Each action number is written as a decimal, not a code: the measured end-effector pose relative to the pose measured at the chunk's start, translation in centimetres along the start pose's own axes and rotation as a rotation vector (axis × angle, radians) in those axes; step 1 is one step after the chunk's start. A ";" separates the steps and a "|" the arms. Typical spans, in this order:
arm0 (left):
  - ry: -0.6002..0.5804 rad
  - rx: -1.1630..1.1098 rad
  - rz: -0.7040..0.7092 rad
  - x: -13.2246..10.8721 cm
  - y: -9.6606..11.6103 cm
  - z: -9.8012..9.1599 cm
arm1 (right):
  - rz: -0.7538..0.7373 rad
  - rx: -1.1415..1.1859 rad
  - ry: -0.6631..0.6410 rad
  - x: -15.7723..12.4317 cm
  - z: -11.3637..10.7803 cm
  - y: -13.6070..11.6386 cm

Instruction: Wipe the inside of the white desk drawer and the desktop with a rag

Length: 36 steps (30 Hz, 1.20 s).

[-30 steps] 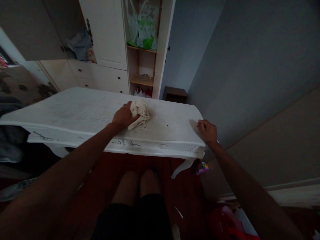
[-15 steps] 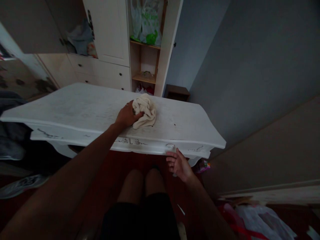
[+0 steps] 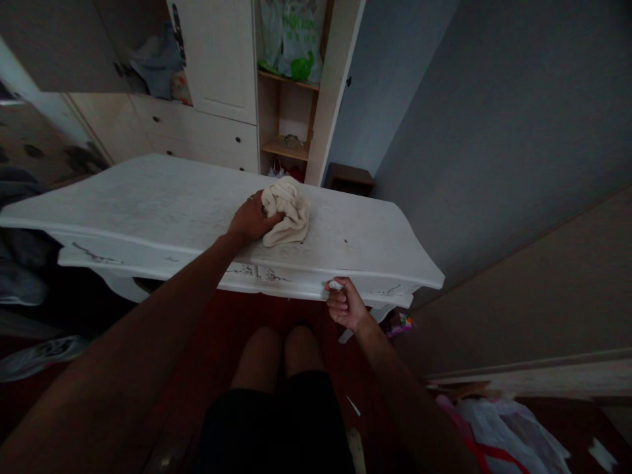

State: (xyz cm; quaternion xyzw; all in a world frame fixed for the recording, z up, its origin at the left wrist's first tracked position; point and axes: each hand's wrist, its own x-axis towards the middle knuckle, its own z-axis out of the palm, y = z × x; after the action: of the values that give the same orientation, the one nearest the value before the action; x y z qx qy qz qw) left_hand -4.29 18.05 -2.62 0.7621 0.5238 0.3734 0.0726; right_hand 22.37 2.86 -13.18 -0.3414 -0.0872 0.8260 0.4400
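My left hand [image 3: 249,220] is closed on a crumpled cream cloth [image 3: 288,209] that rests on top of a worn white dresser [image 3: 148,204]. My right hand [image 3: 344,304] is below the dresser's front edge, its fingers pinched round a small white drawer knob [image 3: 335,285] on the right part of the front. My bare knees show under the dresser front, between my arms.
A cream wardrobe [image 3: 217,66] with open shelves and hanging plastic bags [image 3: 291,39] stands behind the dresser. A small dark stool [image 3: 348,179] sits by the grey wall. Plastic bags [image 3: 498,428] lie on the red floor at lower right, a shoe [image 3: 34,355] at left.
My right hand left the dresser's right top corner, dropped below the front edge, and closed on the drawer knob. My left hand kept the cloth and slid it slightly right.
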 end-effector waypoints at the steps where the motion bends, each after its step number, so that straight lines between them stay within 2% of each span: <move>1: -0.001 0.007 -0.003 0.0 0.0 0.0 | 0.004 -0.011 -0.001 -0.3 0.0 0.2; 5: -0.001 0.024 -0.020 0.1 -0.2 0.1 | -0.002 -0.045 -0.015 -2.1 0.0 1.7; 10: 0.005 0.033 -0.006 0.1 -0.2 0.2 | -0.049 -0.046 0.002 -5.1 0.3 5.6; 14: -0.013 0.063 -0.043 0.0 0.1 0.0 | -0.096 -0.036 0.089 -7.8 1.0 8.9; 18: -0.021 0.069 -0.057 -0.1 0.3 0.0 | -0.078 -0.068 0.178 -10.3 1.1 11.6; 22: -0.022 0.076 -0.069 -0.2 0.4 0.0 | -0.067 -0.139 0.265 -12.5 0.5 14.4; 28: -0.014 0.047 -0.060 -0.3 0.2 0.1 | -0.068 -0.283 0.311 -14.6 -1.1 17.9; 36: -0.006 0.042 -0.064 -0.5 0.4 0.1 | -0.060 -0.384 0.412 -15.2 -3.6 19.8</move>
State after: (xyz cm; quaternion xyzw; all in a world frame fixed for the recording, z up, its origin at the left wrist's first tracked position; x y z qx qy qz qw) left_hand -4.07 17.45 -2.76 0.7476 0.5553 0.3574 0.0701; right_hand 17.22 -21.48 -17.25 -0.5765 -0.1606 0.6942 0.4000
